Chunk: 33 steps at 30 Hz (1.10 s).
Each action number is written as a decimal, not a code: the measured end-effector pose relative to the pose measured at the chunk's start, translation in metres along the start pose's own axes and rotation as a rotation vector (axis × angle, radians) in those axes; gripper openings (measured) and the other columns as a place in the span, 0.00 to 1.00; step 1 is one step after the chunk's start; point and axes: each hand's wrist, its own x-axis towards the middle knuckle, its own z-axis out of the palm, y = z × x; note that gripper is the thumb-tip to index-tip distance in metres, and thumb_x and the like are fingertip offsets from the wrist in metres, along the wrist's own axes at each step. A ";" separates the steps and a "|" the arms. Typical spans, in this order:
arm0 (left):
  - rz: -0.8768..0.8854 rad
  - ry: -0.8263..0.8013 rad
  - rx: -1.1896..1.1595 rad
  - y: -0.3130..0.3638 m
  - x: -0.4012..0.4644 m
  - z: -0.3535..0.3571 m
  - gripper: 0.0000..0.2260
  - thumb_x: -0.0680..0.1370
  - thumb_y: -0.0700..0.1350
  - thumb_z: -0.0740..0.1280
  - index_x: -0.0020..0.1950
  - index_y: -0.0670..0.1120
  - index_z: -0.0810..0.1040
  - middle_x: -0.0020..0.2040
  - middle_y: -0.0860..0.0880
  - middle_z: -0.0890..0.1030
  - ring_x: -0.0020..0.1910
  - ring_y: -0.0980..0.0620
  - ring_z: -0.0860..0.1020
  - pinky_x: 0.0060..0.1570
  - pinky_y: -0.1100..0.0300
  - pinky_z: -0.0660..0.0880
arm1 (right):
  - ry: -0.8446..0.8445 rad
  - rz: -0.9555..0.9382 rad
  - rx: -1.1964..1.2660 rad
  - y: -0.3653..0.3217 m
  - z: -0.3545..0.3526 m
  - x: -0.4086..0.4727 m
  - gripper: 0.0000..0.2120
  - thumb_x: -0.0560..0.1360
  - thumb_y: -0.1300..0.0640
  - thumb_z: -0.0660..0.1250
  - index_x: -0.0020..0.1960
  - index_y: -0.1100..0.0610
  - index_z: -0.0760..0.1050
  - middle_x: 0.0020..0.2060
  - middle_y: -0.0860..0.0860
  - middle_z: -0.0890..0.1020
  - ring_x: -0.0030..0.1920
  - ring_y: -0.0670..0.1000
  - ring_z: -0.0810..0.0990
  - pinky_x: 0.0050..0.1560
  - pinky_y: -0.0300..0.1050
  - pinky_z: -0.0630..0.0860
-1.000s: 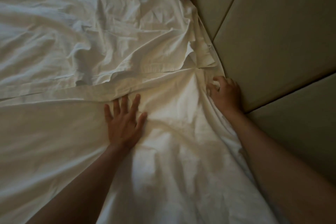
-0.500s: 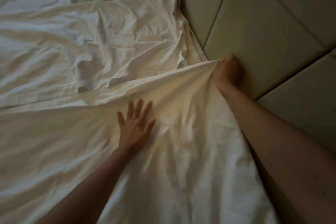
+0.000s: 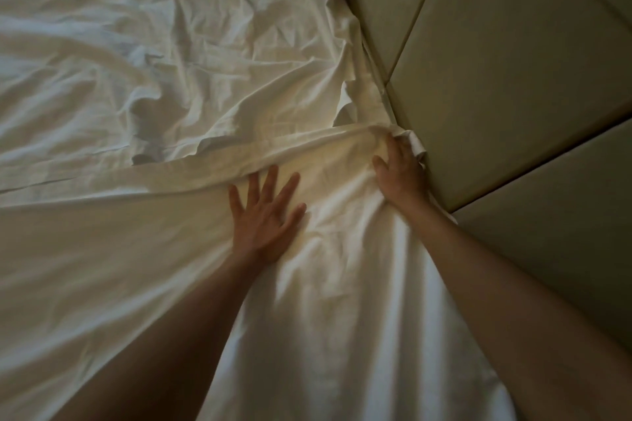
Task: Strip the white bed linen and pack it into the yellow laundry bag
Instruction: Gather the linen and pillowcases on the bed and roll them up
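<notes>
Two hands on the white sheet (image 3: 178, 270): left hand (image 3: 265, 215) presses flat, fingers spread; right hand (image 3: 400, 171) grips bunched sheet edge right against the padded headboard (image 3: 513, 79), which blocks that side. Rumpled 2nd linen layer (image 3: 191, 68) lies just beyond, w/ a loose flap near the headboard.

We see two bare forearms entering from the lower edge, no sleeves in view. The left hand (image 3: 265, 219) and right hand (image 3: 400, 176) carry no gloves. We cannot make out any ring, watch or wristband in this dim light.
</notes>
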 end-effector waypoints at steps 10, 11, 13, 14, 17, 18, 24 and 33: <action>-0.018 -0.087 -0.031 0.004 0.010 -0.013 0.28 0.79 0.69 0.45 0.79 0.67 0.47 0.82 0.55 0.40 0.80 0.50 0.36 0.73 0.37 0.32 | 0.029 -0.059 -0.145 0.036 0.014 -0.066 0.28 0.82 0.45 0.52 0.79 0.57 0.60 0.77 0.55 0.63 0.78 0.57 0.58 0.77 0.51 0.52; -0.024 -0.105 -0.046 0.004 0.009 -0.017 0.26 0.81 0.67 0.48 0.79 0.67 0.47 0.82 0.55 0.41 0.80 0.50 0.36 0.73 0.37 0.32 | 0.028 -0.100 -0.145 0.036 0.012 -0.068 0.29 0.82 0.45 0.50 0.78 0.59 0.61 0.77 0.56 0.63 0.78 0.57 0.59 0.78 0.50 0.51; -0.054 -0.136 -0.137 0.009 0.003 -0.022 0.25 0.83 0.64 0.50 0.80 0.64 0.50 0.82 0.54 0.42 0.80 0.50 0.37 0.73 0.37 0.33 | 0.031 -0.123 -0.128 0.037 0.007 -0.077 0.29 0.82 0.47 0.49 0.77 0.61 0.61 0.76 0.58 0.64 0.77 0.58 0.60 0.77 0.49 0.51; -0.065 -0.142 -0.173 0.014 -0.005 -0.023 0.25 0.83 0.63 0.50 0.80 0.63 0.51 0.82 0.53 0.43 0.80 0.49 0.37 0.73 0.38 0.34 | 0.023 -0.099 -0.114 0.040 0.006 -0.086 0.27 0.83 0.49 0.50 0.78 0.61 0.61 0.77 0.59 0.63 0.78 0.58 0.59 0.77 0.49 0.51; -0.043 -0.147 -0.215 0.036 -0.048 -0.017 0.26 0.83 0.64 0.47 0.81 0.61 0.52 0.82 0.53 0.45 0.80 0.49 0.38 0.74 0.39 0.34 | -0.032 -0.034 -0.168 0.054 0.005 -0.129 0.28 0.85 0.46 0.43 0.79 0.59 0.59 0.78 0.59 0.61 0.78 0.57 0.57 0.78 0.51 0.52; -0.021 -0.152 -0.227 0.043 -0.066 -0.014 0.28 0.81 0.67 0.44 0.81 0.60 0.51 0.82 0.53 0.45 0.80 0.51 0.38 0.75 0.40 0.34 | -0.027 -0.038 -0.179 0.059 0.004 -0.148 0.31 0.84 0.44 0.39 0.78 0.59 0.62 0.76 0.60 0.64 0.77 0.58 0.60 0.77 0.53 0.54; 0.120 -0.079 -0.071 0.069 -0.153 0.005 0.35 0.76 0.67 0.37 0.82 0.55 0.45 0.82 0.47 0.46 0.81 0.47 0.43 0.77 0.44 0.39 | -0.022 0.070 -0.046 0.080 -0.013 -0.259 0.33 0.79 0.42 0.43 0.77 0.57 0.65 0.75 0.59 0.67 0.75 0.59 0.65 0.74 0.54 0.62; 0.386 -0.167 0.013 0.123 -0.267 0.052 0.36 0.78 0.67 0.30 0.81 0.51 0.43 0.81 0.51 0.43 0.80 0.50 0.37 0.77 0.48 0.35 | 0.162 0.328 -0.025 0.114 -0.027 -0.434 0.29 0.77 0.43 0.55 0.70 0.61 0.73 0.63 0.61 0.79 0.62 0.61 0.78 0.60 0.54 0.75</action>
